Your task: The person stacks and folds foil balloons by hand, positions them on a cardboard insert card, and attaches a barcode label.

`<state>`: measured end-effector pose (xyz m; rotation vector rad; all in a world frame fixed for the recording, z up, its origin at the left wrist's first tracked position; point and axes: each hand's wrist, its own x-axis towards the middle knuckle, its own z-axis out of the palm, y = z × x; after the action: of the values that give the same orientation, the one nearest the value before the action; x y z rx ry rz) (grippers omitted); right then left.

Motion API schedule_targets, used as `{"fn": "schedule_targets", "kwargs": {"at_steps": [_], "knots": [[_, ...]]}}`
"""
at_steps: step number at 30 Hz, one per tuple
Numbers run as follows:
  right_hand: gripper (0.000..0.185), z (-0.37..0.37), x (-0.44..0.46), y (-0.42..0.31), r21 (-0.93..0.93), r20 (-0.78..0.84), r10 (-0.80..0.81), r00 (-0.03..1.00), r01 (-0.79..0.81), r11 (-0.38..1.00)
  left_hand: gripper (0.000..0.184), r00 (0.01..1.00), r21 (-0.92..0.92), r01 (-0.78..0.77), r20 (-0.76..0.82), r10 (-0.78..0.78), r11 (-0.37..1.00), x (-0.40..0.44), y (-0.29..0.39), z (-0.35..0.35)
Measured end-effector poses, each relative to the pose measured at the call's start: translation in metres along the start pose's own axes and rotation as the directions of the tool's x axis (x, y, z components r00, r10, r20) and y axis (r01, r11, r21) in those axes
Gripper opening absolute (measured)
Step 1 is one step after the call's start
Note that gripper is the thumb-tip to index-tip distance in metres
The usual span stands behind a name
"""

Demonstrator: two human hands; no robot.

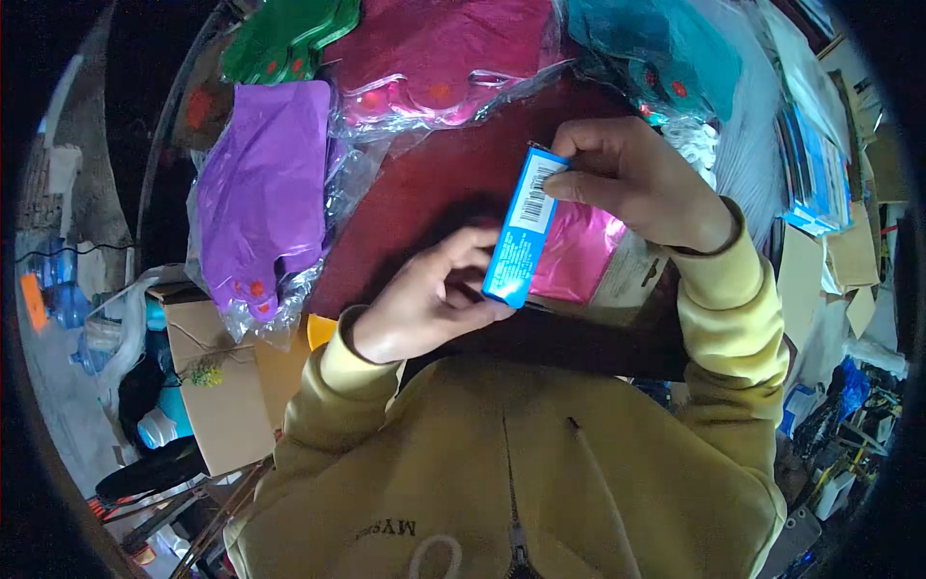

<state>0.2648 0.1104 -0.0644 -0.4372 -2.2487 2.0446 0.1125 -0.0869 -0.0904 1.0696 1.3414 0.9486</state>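
Between my two hands is a slim blue cardboard box (522, 232), tilted, with a white barcode label and small white print facing up. My right hand (644, 183) pinches its upper end between thumb and fingers. Near the lower end, my left hand (434, 294) grips it with the thumb along the bottom edge; some fingers are hidden behind it. Just beneath and to the right lies a shiny pink packet (581, 253), partly covered by the box and my right hand. Beside it is a pale card (632, 280) with a dark hang slot.
Purple bags (262, 174), green bags (289, 39), magenta bags (434, 53) and teal bags (666, 53) in clear plastic line the dark red table (424, 183). A cardboard box (222, 376) stands lower left. Blue-edged packs (815, 179) are stacked at right.
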Motion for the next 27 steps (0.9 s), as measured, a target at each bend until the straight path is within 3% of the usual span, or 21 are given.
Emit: {"fn": "schedule_targets", "kwargs": {"at_steps": [1,5,8,10,11,14,17,21,23,24,27], "knots": [[0.004,0.000,0.000,-0.001,-0.002,0.001,-0.001,1.000,0.001,1.000,0.056,1.000,-0.031,-0.012,0.020,0.012,0.999,0.001,0.001,-0.003],[0.005,-0.003,-0.002,-0.004,-0.068,-0.037,-0.029,0.999,0.026,0.997,0.059,0.998,-0.146,-0.053,0.038,0.059,0.988,0.004,0.004,-0.006],[0.005,-0.003,-0.002,-0.005,-0.091,-0.041,-0.035,0.999,0.031,0.995,0.050,1.000,-0.218,-0.013,0.000,0.013,0.976,0.004,0.006,-0.009],[0.005,-0.003,-0.003,-0.006,-0.075,-0.052,0.006,0.999,-0.010,0.997,0.036,0.996,-0.042,-0.009,-0.087,0.005,0.999,0.005,-0.003,-0.009],[0.005,-0.003,-0.004,-0.008,-0.043,-0.044,0.025,0.999,-0.027,0.999,0.020,0.993,-0.132,-0.050,-0.108,0.036,0.990,0.006,-0.009,-0.007],[0.006,-0.001,-0.003,-0.005,0.001,-0.035,0.002,0.999,-0.002,1.000,0.012,0.993,-0.173,0.052,-0.096,-0.070,0.984,0.006,-0.006,-0.006],[0.006,-0.001,-0.003,-0.005,-0.009,-0.037,-0.035,0.999,0.035,0.999,0.008,0.989,-0.185,0.036,-0.136,-0.062,0.982,0.004,-0.001,-0.001],[0.006,-0.003,-0.003,-0.006,0.006,-0.036,0.011,0.999,-0.011,1.000,0.005,0.987,-0.142,-0.033,-0.160,0.010,0.989,0.007,-0.007,0.007],[0.006,0.000,-0.003,-0.006,0.004,-0.026,0.014,1.000,-0.014,1.000,0.012,0.963,-0.213,-0.167,-0.244,0.113,0.963,0.012,-0.006,0.018],[0.006,0.001,-0.003,-0.006,-0.001,-0.015,0.016,1.000,-0.016,1.000,0.016,0.990,-0.227,-0.092,-0.124,0.065,0.970,0.010,-0.008,0.013],[0.006,0.000,-0.003,-0.003,-0.001,-0.006,-0.006,1.000,0.006,1.000,0.019,0.983,-0.263,-0.132,-0.161,0.092,0.956,0.015,-0.017,0.021]]}}
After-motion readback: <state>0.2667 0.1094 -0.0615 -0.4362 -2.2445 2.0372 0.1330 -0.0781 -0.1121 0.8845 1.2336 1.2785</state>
